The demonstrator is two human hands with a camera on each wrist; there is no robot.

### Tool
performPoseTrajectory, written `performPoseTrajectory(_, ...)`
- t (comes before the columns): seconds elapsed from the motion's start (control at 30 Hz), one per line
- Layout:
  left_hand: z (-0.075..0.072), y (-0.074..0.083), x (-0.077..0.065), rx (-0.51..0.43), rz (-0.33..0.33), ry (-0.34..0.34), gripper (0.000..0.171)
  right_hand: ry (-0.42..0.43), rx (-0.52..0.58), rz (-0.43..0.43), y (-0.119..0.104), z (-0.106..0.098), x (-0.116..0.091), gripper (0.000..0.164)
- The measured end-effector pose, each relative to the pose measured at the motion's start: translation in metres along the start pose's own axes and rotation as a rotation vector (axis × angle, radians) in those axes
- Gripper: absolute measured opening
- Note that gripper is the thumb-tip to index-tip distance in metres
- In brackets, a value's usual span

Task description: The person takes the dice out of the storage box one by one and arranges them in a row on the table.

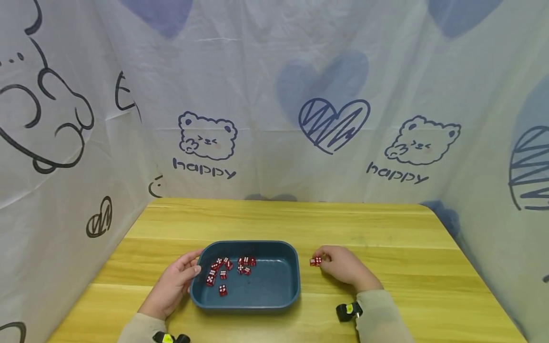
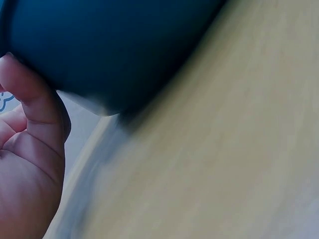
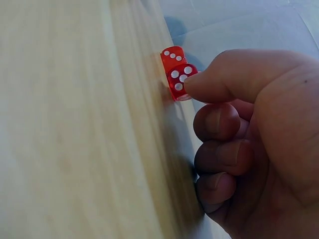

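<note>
A dark blue rectangular plastic box [image 1: 274,281] stands on the table, with several red dice [image 1: 222,290] with white pips scattered over its left half. My left hand [image 1: 173,284] holds the box by its left end, thumb and fingers against the outer wall. The left wrist view shows the thumb [image 2: 35,92] against the box wall [image 2: 109,55]. To the right of the box, my right hand [image 1: 345,267] pinches a red die [image 3: 182,78], its lower fingers curled in. Another red die [image 3: 173,56] sits right beside that one, touching it at the wood surface.
The yellow wood-grain table [image 1: 283,219] extends around the box on all sides. A white curtain [image 1: 266,105] with blue hearts and bear drawings hangs behind the table and along both sides. Each wrist wears a small black device [image 1: 348,311].
</note>
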State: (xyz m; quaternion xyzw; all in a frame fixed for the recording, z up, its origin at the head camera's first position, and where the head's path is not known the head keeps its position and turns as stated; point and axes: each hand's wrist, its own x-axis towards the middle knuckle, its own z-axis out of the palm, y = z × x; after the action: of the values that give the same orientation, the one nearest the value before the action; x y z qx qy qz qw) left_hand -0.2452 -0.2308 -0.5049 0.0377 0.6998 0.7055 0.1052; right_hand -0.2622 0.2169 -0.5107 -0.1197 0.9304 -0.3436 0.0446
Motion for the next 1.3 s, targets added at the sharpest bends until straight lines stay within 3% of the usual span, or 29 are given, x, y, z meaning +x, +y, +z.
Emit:
performPoseTrajectory(0.53,-0.002,-0.002,0.002,-0.017,0.009,-0.023,0.056,-0.015,0.02,-0.028,0.0,-0.002,0.0,0.026)
performPoseTrajectory(0.87,-0.002,-0.004,0.002,-0.024,0.005,0.003,0.053,-0.023,0.083,-0.024,-0.001,-0.007,-0.004,0.032)
performPoseTrajectory(1.3,-0.002,-0.003,0.0,-0.027,0.003,-0.017,0.055,0.019,0.069,-0.066,-0.02,-0.014,-0.006,0.032)
